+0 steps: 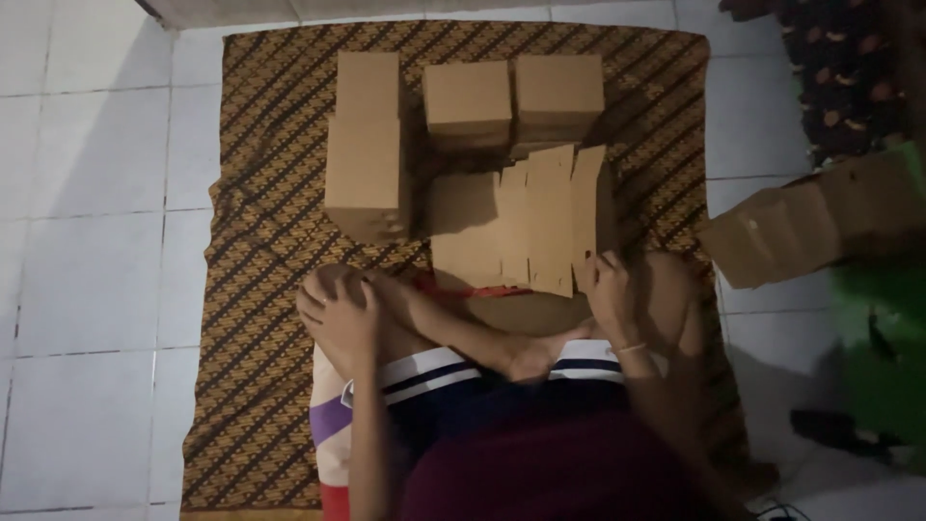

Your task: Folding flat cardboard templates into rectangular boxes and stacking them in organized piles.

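I sit cross-legged on a brown patterned mat [260,241]. My left hand [338,314] rests on my left knee, fingers curled over it and holding nothing. My right hand [606,289] touches the near edge of a flat, unfolded cardboard box blank [550,217] lying in front of my legs. Behind it stand folded brown cardboard boxes: a tall stack on the left [367,145], one in the middle [468,96] and one on the right [559,92].
A pile of flat cardboard blanks [801,222] lies on the white tiled floor [87,280] at my right. A dark patterned cloth [849,68] is at the upper right, something green [883,318] at the right edge.
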